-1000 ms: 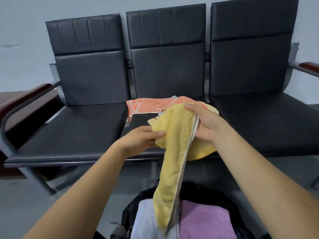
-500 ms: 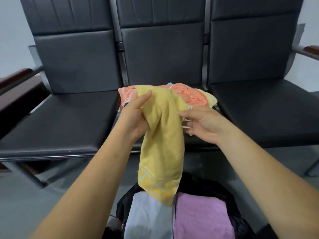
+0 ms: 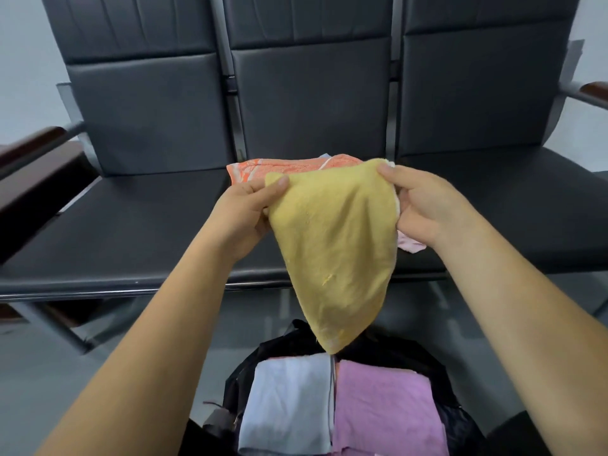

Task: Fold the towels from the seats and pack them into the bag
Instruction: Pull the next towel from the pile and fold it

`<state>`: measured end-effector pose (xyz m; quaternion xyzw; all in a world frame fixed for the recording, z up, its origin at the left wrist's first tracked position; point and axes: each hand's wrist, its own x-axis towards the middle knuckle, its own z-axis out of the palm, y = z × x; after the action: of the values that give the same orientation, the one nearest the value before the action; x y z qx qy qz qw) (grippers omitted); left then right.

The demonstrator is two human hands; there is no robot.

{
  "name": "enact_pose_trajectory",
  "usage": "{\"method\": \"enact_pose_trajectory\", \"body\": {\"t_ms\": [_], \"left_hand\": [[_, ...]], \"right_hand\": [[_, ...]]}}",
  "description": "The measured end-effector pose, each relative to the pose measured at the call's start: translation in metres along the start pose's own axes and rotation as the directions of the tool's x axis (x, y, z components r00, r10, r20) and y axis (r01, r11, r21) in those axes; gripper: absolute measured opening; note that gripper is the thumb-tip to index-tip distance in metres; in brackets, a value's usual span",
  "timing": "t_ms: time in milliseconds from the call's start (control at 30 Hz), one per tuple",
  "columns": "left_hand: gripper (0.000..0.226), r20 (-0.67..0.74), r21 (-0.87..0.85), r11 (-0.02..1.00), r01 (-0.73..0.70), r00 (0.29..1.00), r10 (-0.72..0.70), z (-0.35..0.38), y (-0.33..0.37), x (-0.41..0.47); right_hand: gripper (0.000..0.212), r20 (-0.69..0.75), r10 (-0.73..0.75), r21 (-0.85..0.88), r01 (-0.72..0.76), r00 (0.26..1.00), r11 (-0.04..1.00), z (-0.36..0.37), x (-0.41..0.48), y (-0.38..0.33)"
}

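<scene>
1. Forward of the body, both forearms reached out over the bag (image 3: pixel 297 335), bare to the elbow. The left hand (image 3: pixel 245 209) pinched the left top corner of the yellow towel (image 3: pixel 332 245), thumb lying on the near face and fingers hidden behind. The right hand (image 3: pixel 424 205) pinched the right top corner in the same way, its other fingers curled under the cloth edge.
2. The yellow towel hung in the air between the hands, its top edge drawn fairly taut. It tapered to a point just above the bag's open mouth, not touching the contents as far as could be seen.
3. Inside the bag lay a folded pale blue towel (image 3: pixel 289 399) on the left and a folded purple towel (image 3: pixel 385 413) on the right, side by side.
4. An orange towel (image 3: pixel 283 167) lay at the back of the middle seat of the bench (image 3: pixel 131 225), behind the hands. A bit of pink cloth (image 3: pixel 409 246) showed under the right wrist.
5. Left and right seats of the bench lay bare. The bench's front edge ran behind the hanging towel, and an armrest (image 3: pixel 29 143) bounded the left end.
6. Against half a second before: then the towel drooped bunched from the left hand while the right hand's fingers only worked at its edge; now it was spread wide between both hands.
</scene>
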<state>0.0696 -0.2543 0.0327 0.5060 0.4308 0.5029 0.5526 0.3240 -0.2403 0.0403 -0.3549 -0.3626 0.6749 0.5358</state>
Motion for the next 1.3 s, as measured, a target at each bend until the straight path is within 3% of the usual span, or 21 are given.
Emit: {"method": "enact_pose_trajectory", "body": {"t_ms": [67, 167, 233, 333, 400, 500, 600, 667, 733, 867, 1000, 1067, 1167, 1233, 1300], "left_hand": [[0.022, 0.066, -0.146, 0.989, -0.023, 0.997, 0.033, 0.007, 0.004, -0.002], [0.028, 0.105, -0.148, 0.988, -0.045, 0.993, 0.061, 0.009, 0.001, -0.004], [0.027, 0.062, -0.020, 0.998, -0.059, 0.996, 0.060, 0.005, -0.001, -0.005], [0.019, -0.017, 0.280, 0.956, -0.085, 0.996, 0.093, -0.003, -0.005, -0.006], [0.014, -0.067, 0.320, 0.946, -0.056, 0.994, 0.081, -0.006, -0.006, -0.007], [0.020, -0.092, 0.175, 0.984, 0.015, 0.996, 0.001, -0.005, -0.008, -0.005], [0.030, -0.063, -0.115, 0.992, 0.052, 0.996, -0.060, -0.006, -0.011, -0.001], [0.035, 0.002, -0.206, 0.977, 0.052, 0.999, -0.053, -0.009, -0.013, 0.000], [0.025, 0.013, -0.138, 0.990, 0.037, 0.999, -0.036, -0.008, -0.015, 0.001], [0.009, -0.094, 0.187, 0.982, -0.009, 0.995, 0.027, -0.007, -0.021, 0.002], [0.020, -0.164, 0.341, 0.940, 0.001, 0.985, 0.059, -0.005, -0.022, 0.003], [0.023, -0.177, 0.259, 0.966, 0.027, 0.984, 0.020, -0.001, -0.021, 0.002], [0.025, -0.089, -0.066, 0.996, 0.059, 0.994, -0.065, 0.000, -0.018, 0.002], [0.029, -0.030, -0.157, 0.986, 0.057, 0.998, -0.062, -0.003, -0.017, 0.002], [0.026, -0.050, -0.100, 0.995, 0.023, 0.998, -0.028, -0.003, -0.018, 0.001]], "right_hand": [[0.046, 0.107, 0.059, 0.116, -0.071, 0.992, 0.991, -0.007, 0.000, -0.002], [0.041, 0.159, 0.141, -0.164, -0.115, 0.977, 0.980, -0.019, 0.005, 0.004], [0.030, 0.101, 0.158, -0.299, -0.122, 0.982, 0.946, -0.023, 0.007, 0.008], [0.029, 0.042, 0.163, -0.351, -0.138, 0.986, 0.926, -0.023, 0.005, 0.009], [0.034, 0.026, 0.163, -0.353, -0.143, 0.986, 0.925, -0.022, 0.006, 0.009], [0.049, 0.041, 0.178, -0.241, -0.164, 0.983, 0.957, -0.021, 0.005, 0.006], [0.065, 0.119, 0.116, 0.037, -0.121, 0.986, 0.992, -0.025, 0.004, 0.002], [0.062, 0.130, 0.101, 0.036, -0.106, 0.986, 0.994, -0.026, 0.004, 0.000], [0.049, 0.092, 0.134, -0.089, -0.126, 0.987, 0.988, -0.025, 0.005, 0.001], [0.024, -0.011, 0.064, -0.331, -0.064, 0.998, 0.942, -0.026, 0.004, 0.006], [0.017, -0.072, 0.031, -0.329, -0.053, 0.997, 0.943, -0.023, 0.003, 0.009], [0.014, -0.070, 0.077, -0.194, -0.089, 0.995, 0.977, -0.021, 0.003, 0.007], [0.029, 0.039, 0.183, 0.003, -0.183, 0.982, 0.983, -0.021, 0.001, 0.002], [0.040, 0.037, 0.182, -0.078, -0.179, 0.983, 0.981, -0.024, 0.002, 0.002], [0.037, -0.014, 0.097, -0.168, -0.098, 0.995, 0.981, -0.025, 0.003, 0.003]]}}
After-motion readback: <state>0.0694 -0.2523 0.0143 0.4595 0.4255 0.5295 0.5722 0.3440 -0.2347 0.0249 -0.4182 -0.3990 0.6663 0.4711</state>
